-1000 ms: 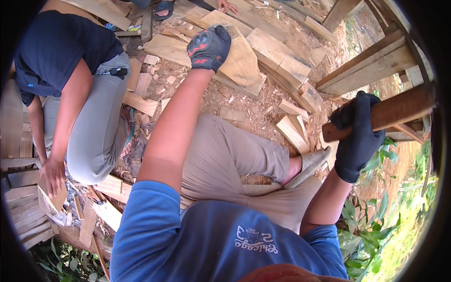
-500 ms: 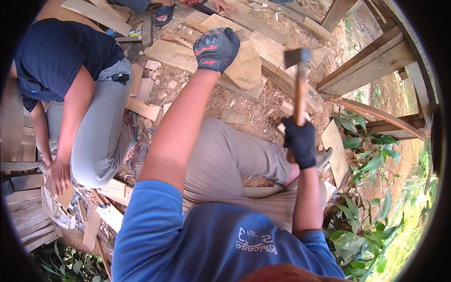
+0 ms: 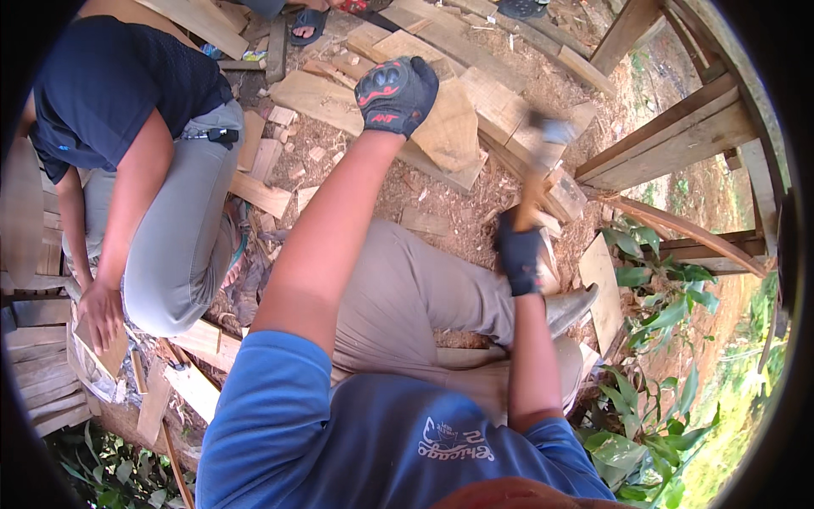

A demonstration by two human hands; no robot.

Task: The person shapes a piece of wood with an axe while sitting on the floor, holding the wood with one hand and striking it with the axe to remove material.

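Observation:
My left hand (image 3: 397,95), in a black glove with red marks, is closed in a fist at the left edge of an angular pale wooden board (image 3: 451,131). It appears to grip that edge, though the fingertips are hidden. My right hand (image 3: 517,252), also black-gloved, is wrapped round the wooden handle (image 3: 529,204) of a hatchet. The hatchet's metal head (image 3: 551,127) is blurred by motion and points away from me, right of the board. Below it lie thick planks (image 3: 496,102) on the chip-strewn ground.
To my left a person in a dark shirt (image 3: 110,85) bends down, one hand (image 3: 102,316) on a wood piece. A sandalled foot (image 3: 307,25) shows at the top. A timber frame (image 3: 670,140) and leafy plants (image 3: 653,416) are on the right. Wood chips (image 3: 284,116) lie around.
The hatchet and my right hand have moved slightly left, the head lower in the picture. My left hand stays closed by the board. Another person's hand at the top has left the view.

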